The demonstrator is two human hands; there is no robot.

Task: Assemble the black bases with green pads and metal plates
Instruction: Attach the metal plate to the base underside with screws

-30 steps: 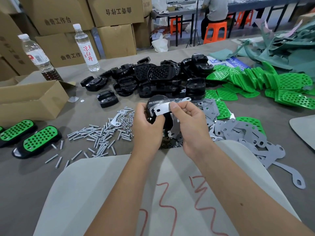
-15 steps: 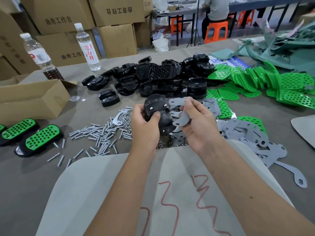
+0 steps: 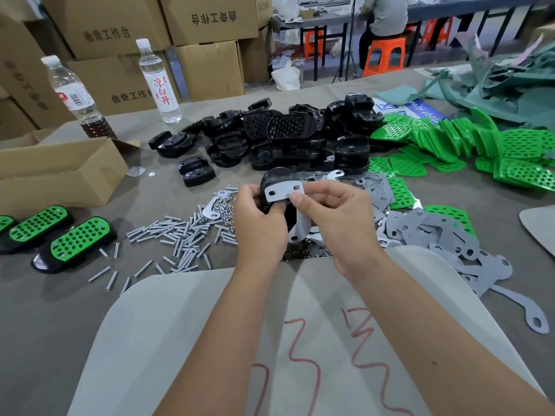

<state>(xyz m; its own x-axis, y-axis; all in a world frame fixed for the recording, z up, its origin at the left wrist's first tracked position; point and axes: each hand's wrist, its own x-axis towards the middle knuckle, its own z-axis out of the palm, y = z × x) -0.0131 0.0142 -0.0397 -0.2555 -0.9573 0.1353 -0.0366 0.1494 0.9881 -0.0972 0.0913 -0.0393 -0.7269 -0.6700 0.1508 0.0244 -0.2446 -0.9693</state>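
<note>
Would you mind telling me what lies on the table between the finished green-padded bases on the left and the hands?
In the head view, loose metal screws lie scattered between the finished bases and the left hand.

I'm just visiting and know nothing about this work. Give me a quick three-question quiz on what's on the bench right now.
1. True or false: both hands hold the black base.
2. What does the right hand pinch against it?
A) a green pad
B) a metal plate
C) a bottle
3. Fill in: the finished pieces lie to the person's ____.

Key: 1 false, only the left hand holds it; 2 B; 3 left.
</note>
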